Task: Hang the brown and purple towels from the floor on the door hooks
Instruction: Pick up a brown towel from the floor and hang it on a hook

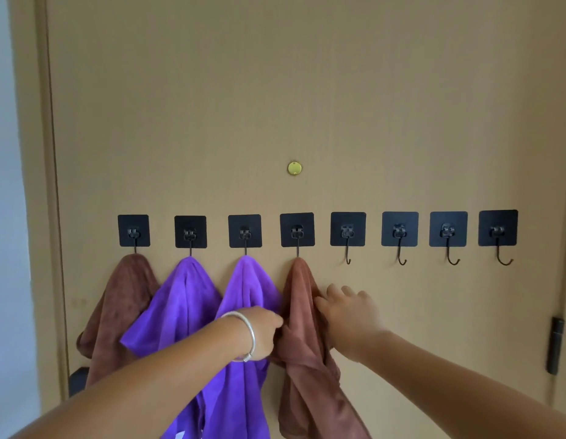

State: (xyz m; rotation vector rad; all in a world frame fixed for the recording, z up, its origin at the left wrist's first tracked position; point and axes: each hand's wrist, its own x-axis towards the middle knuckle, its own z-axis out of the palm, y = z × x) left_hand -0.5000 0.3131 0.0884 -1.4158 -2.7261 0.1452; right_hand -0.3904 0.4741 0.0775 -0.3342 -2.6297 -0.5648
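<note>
Brown towel (302,337), fourth door hook (297,231), beside two purple towels (243,312): left hand (265,331) pinching its fold, right hand (348,307) open against it; risk: a downward tug likely unhooks the cloth.

Eight black hooks (348,229); two brown towels (302,337); two purple towels (180,312); two hands (351,308).

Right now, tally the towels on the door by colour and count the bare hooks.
Brown towels: 2
Purple towels: 2
Bare hooks: 4
Total: 4 towels, 8 hooks
</note>
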